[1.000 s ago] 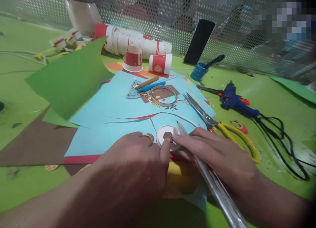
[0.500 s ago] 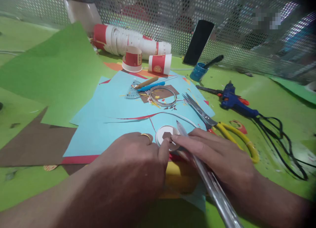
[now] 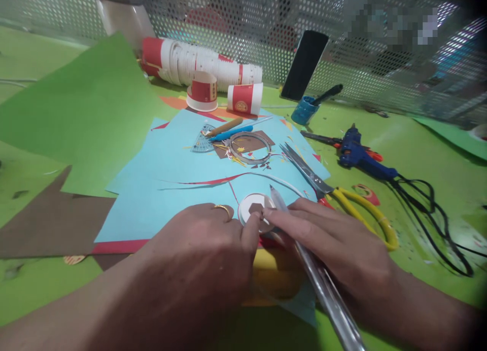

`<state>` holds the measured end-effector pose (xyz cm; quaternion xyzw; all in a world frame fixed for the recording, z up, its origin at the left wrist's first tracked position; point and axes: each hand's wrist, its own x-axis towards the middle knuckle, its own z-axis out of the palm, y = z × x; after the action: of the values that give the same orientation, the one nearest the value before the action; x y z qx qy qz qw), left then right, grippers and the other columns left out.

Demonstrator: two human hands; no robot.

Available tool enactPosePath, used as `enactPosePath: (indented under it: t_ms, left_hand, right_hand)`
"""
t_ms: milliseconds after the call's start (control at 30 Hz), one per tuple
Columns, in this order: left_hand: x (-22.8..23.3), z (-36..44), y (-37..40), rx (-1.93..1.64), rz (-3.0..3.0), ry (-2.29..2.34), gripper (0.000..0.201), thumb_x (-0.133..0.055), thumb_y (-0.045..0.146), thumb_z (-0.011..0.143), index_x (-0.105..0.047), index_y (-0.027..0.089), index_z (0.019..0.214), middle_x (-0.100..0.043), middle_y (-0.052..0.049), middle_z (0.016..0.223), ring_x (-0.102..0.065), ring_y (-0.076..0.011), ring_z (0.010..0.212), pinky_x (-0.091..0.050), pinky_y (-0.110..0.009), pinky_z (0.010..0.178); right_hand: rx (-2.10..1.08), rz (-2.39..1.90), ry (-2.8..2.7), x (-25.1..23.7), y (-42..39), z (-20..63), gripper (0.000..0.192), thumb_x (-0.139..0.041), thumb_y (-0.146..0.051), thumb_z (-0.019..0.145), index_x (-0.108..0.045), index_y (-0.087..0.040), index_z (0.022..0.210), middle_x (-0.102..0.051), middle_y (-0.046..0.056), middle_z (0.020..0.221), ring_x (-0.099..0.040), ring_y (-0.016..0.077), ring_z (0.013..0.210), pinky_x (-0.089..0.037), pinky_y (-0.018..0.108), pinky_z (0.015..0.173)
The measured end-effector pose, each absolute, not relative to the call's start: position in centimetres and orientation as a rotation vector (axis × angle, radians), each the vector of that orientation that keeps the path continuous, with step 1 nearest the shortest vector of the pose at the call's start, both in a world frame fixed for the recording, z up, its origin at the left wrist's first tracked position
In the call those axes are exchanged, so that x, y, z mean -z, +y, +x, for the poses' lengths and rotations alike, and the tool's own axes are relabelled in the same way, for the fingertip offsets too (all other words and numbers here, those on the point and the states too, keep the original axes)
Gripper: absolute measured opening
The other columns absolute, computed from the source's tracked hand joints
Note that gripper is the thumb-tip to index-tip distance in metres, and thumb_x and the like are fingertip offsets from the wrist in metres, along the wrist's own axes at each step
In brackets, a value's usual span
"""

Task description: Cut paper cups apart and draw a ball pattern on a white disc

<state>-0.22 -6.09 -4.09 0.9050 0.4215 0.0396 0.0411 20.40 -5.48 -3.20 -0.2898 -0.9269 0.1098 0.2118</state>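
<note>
Both hands were down on the blue paper sheet [image 3: 182, 163], pinching at a small white disc [image 3: 254, 205] with a brown scrap [image 3: 255, 208] on it: the left hand [image 3: 205, 254] pressed its fingertip to the disc's near edge, while the right hand [image 3: 335, 239] touched the scrap and gripped a long clear tube [image 3: 315, 275] lying across its fingers. Yellow-handled scissors [image 3: 342, 199] lay just beside the right hand, and a blue glue gun [image 3: 357, 153] sat farther off on the green worktop [image 3: 418, 153].
</note>
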Motion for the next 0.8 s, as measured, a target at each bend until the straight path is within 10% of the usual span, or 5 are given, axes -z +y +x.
enactPosePath:
  t_ms: [800]
  left_hand:
    - [4.46, -1.07, -6.24, -0.23, 2.73, 1.233, 0.026, -0.033, 0.012, 0.088, -0.057, 0.019, 0.095, -0.053, 0.001, 0.064, -0.043, -0.0138, 0.053, -0.043, -0.031, 0.066]
  right_hand:
    - [-0.322, -0.815, -2.567, 3.28, -5.39, 20.32, 0.034, -0.048, -0.011, 0.094, -0.049, -0.009, 0.128, -0.065, 0.01, 0.095, -0.055, 0.0202, 0.083, -0.047, 0.033, 0.07]
